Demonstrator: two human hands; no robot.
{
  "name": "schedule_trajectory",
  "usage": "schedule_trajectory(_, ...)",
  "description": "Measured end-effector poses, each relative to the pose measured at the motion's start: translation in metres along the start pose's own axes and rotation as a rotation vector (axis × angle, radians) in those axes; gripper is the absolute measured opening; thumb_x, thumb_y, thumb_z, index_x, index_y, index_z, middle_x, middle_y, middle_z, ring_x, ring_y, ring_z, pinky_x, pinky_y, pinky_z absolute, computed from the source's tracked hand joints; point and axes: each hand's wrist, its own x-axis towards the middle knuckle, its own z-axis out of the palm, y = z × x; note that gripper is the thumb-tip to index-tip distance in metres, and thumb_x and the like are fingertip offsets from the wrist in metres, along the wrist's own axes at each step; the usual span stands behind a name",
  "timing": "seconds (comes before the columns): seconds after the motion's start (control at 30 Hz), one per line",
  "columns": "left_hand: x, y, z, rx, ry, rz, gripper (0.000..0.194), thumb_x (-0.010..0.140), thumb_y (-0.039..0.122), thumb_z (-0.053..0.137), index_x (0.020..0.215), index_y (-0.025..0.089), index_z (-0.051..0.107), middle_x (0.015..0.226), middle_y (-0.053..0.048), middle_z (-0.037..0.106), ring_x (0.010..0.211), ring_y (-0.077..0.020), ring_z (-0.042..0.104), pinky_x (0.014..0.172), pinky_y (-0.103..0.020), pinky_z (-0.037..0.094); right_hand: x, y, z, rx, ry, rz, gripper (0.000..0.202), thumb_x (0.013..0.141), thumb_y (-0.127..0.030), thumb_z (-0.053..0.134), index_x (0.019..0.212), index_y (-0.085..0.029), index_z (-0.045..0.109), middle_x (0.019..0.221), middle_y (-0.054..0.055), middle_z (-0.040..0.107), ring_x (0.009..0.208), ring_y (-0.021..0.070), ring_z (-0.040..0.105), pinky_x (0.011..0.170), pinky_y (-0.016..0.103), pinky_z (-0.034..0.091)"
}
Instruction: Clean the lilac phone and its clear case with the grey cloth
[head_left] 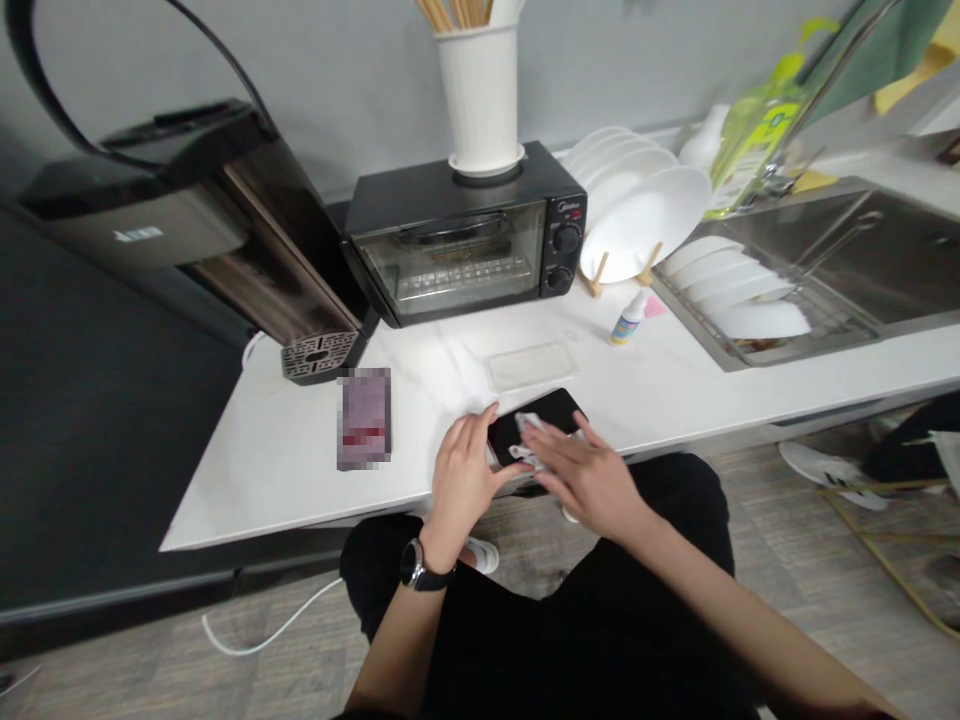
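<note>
A black phone (555, 408) lies at the counter's front edge. My left hand (463, 475) grips its left end between thumb and fingers, and a dark watch is on that wrist. My right hand (589, 478) presses a crumpled white cloth or tissue (527, 424) onto the phone's dark face, with its fingers closed over the cloth and slightly blurred. Just behind the phone lies a clear, flat phone case (531, 366). A small white spray bottle (628, 318) with a blue and yellow label stands further back to the right, beside a pink slip (655, 305).
On the white counter (285, 480) sits a pixelated purple item (365, 418). Behind are a water dispenser (247, 230), a toaster oven (465, 240) with a white holder (484, 100) on top, and racked plates (637, 220). A sink (885, 260) is at right. A person's shoe (829, 475) shows below.
</note>
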Motion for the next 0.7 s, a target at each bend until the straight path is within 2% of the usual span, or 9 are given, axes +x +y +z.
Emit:
schedule_trajectory(0.07, 0.000, 0.001, 0.001, -0.001, -0.006, 0.005, 0.062, 0.061, 0.038, 0.049, 0.115, 0.023, 0.022, 0.102, -0.007, 0.045, 0.097, -0.0217, 0.039, 0.084, -0.037, 0.030, 0.001, 0.004, -0.001, -0.034, 0.080, 0.130, 0.040, 0.075, -0.028, 0.030, 0.114, -0.022, 0.024, 0.119, 0.000, 0.028, 0.109, 0.0158, 0.022, 0.094, 0.041, 0.011)
schedule_trajectory(0.1, 0.001, 0.002, 0.001, -0.002, -0.005, 0.005, 0.062, 0.061, 0.038, 0.049, 0.114, 0.023, 0.022, 0.102, -0.007, 0.046, 0.097, -0.0218, 0.040, 0.084, -0.038, 0.031, 0.002, 0.005, -0.001, -0.033, 0.100, 0.136, 0.041, 0.074, -0.030, 0.031, 0.114, -0.020, 0.025, 0.119, 0.002, 0.028, 0.109, 0.0166, 0.021, 0.093, 0.041, 0.012)
schedule_trajectory(0.2, 0.002, 0.004, 0.002, -0.004, 0.012, -0.006, 0.057, 0.063, 0.032, 0.049, 0.113, 0.024, 0.023, 0.101, -0.007, 0.046, 0.096, -0.0209, 0.041, 0.083, -0.038, 0.032, 0.002, 0.005, -0.001, 0.029, 0.041, -0.053, 0.045, 0.072, -0.038, 0.034, 0.112, -0.020, 0.028, 0.117, 0.000, 0.031, 0.110, 0.0140, 0.020, 0.094, 0.036, 0.015)
schedule_trajectory(0.27, 0.002, 0.006, 0.001, -0.005, 0.023, -0.013, 0.057, 0.063, 0.032, 0.050, 0.113, 0.024, 0.024, 0.100, -0.006, 0.047, 0.095, -0.0208, 0.041, 0.082, -0.038, 0.033, 0.001, 0.007, -0.003, 0.039, -0.002, -0.097, 0.040, 0.073, -0.035, 0.032, 0.111, -0.024, 0.028, 0.115, -0.003, 0.034, 0.108, 0.0125, 0.023, 0.094, 0.036, 0.015)
schedule_trajectory(0.33, 0.003, 0.007, 0.000, -0.007, 0.022, -0.011, 0.059, 0.061, 0.034, 0.051, 0.112, 0.025, 0.024, 0.100, -0.006, 0.047, 0.095, -0.0213, 0.041, 0.083, -0.038, 0.033, 0.001, 0.010, -0.004, -0.010, 0.057, 0.047, 0.037, 0.075, -0.029, 0.030, 0.112, -0.025, 0.028, 0.116, -0.002, 0.033, 0.108, 0.0139, 0.024, 0.093, 0.039, 0.014)
schedule_trajectory(0.4, 0.003, 0.008, 0.000, -0.009, 0.017, -0.008, 0.060, 0.060, 0.032, 0.052, 0.113, 0.026, 0.024, 0.101, -0.006, 0.046, 0.096, -0.0213, 0.040, 0.083, -0.038, 0.033, 0.004, 0.010, -0.003, -0.040, 0.128, 0.142, 0.041, 0.073, -0.032, 0.032, 0.113, -0.022, 0.028, 0.117, 0.001, 0.031, 0.108, 0.0171, 0.023, 0.092, 0.041, 0.017)
schedule_trajectory(0.5, 0.003, 0.008, 0.000, 0.000, 0.014, -0.011, 0.057, 0.063, 0.025, 0.050, 0.113, 0.027, 0.023, 0.103, -0.005, 0.046, 0.096, -0.0200, 0.040, 0.082, -0.037, 0.033, 0.004, 0.007, -0.001, 0.007, 0.081, -0.004, 0.045, 0.071, -0.038, 0.035, 0.112, -0.020, 0.030, 0.116, 0.000, 0.032, 0.109, 0.0155, 0.022, 0.092, 0.033, 0.022)
schedule_trajectory(0.57, 0.003, 0.008, 0.000, 0.010, 0.018, -0.017, 0.057, 0.063, 0.025, 0.050, 0.113, 0.027, 0.023, 0.103, -0.005, 0.045, 0.096, -0.0198, 0.041, 0.082, -0.037, 0.034, 0.001, 0.008, -0.001, 0.022, 0.024, -0.059, 0.043, 0.072, -0.037, 0.033, 0.112, -0.022, 0.029, 0.116, -0.002, 0.033, 0.109, 0.0135, 0.022, 0.093, 0.032, 0.020)
schedule_trajectory(0.7, 0.004, 0.010, 0.000, 0.022, 0.033, -0.011, 0.058, 0.061, 0.030, 0.051, 0.112, 0.025, 0.025, 0.101, -0.005, 0.047, 0.096, -0.0211, 0.041, 0.080, -0.037, 0.035, 0.000, 0.014, -0.004, -0.044, 0.096, 0.180, 0.041, 0.075, -0.033, 0.029, 0.113, -0.019, 0.027, 0.120, 0.002, 0.026, 0.110, 0.0165, 0.020, 0.093, 0.038, 0.015)
